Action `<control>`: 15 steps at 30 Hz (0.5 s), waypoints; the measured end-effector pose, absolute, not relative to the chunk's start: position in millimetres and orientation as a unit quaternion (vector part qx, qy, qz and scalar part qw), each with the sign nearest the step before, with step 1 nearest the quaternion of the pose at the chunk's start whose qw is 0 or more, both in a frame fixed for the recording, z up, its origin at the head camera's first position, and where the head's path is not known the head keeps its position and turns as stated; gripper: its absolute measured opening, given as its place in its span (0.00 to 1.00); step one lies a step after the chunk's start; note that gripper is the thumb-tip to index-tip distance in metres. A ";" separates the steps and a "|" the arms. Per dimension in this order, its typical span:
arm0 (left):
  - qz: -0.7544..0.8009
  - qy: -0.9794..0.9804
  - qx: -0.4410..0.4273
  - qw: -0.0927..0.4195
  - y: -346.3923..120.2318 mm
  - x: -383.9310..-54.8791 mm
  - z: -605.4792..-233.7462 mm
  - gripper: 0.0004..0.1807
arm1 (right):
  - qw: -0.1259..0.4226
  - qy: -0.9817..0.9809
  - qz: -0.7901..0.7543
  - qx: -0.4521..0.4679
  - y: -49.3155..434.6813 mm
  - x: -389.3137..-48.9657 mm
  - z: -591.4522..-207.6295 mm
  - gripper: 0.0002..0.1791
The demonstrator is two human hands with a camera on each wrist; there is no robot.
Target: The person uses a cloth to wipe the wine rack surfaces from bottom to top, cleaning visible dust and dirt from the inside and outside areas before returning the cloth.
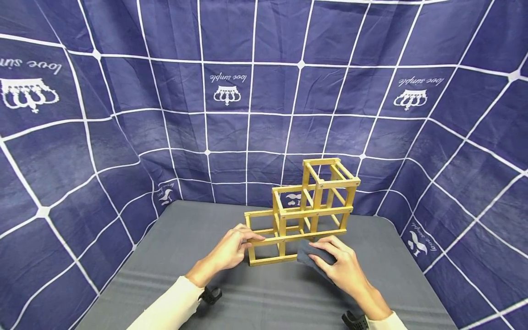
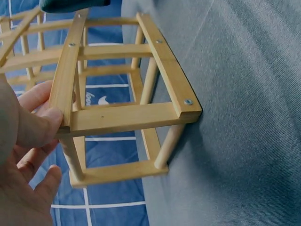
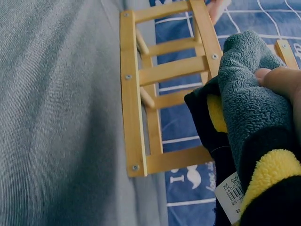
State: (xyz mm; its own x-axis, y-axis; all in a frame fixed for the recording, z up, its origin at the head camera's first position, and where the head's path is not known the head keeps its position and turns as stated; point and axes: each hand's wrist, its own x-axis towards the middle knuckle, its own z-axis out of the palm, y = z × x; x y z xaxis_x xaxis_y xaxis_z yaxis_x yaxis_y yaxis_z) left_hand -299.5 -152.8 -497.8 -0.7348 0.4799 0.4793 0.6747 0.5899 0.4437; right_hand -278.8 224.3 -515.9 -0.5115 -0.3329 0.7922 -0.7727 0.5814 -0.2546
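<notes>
A stepped wooden rack (image 1: 317, 212) of pale slats and round rods stands on the grey-covered table. My left hand (image 1: 233, 245) grips the left end of its lowest step; the left wrist view shows the thumb on a corner of the wooden frame (image 2: 124, 117) and fingers behind it. My right hand (image 1: 344, 266) holds a bunched grey cloth (image 3: 254, 103) at the front of the rack, by a low front rail. Black edging, yellow fleece (image 3: 273, 174) and a white printed label (image 3: 230, 195) show on the cloth. Whether it presses the wood cannot be told.
Grey fabric (image 1: 173, 247) covers the table. Close behind the rack and along both sides hangs a blue curtain (image 1: 227, 133) with white lines and crown prints. Black wrist straps (image 1: 211, 295) sit at the sleeves.
</notes>
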 end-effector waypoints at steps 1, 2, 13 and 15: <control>-0.313 -0.877 -0.329 0.158 -153.1 -301.4 -498.7 0.30 | 0.355 -0.815 0.305 0.342 222.9 -278.7 -516.3 0.25; -0.314 -0.876 -0.329 0.161 -153.4 -303.2 -499.5 0.31 | 0.352 -0.816 0.303 0.345 221.4 -278.8 -516.8 0.25; -0.323 -0.862 -0.342 0.191 -159.4 -312.7 -503.1 0.25 | 0.334 -0.813 0.287 0.381 197.5 -281.6 -522.6 0.25; -0.332 -0.863 -0.324 0.199 -162.7 -313.9 -503.7 0.20 | 0.332 -0.812 0.279 0.390 191.0 -283.3 -524.4 0.25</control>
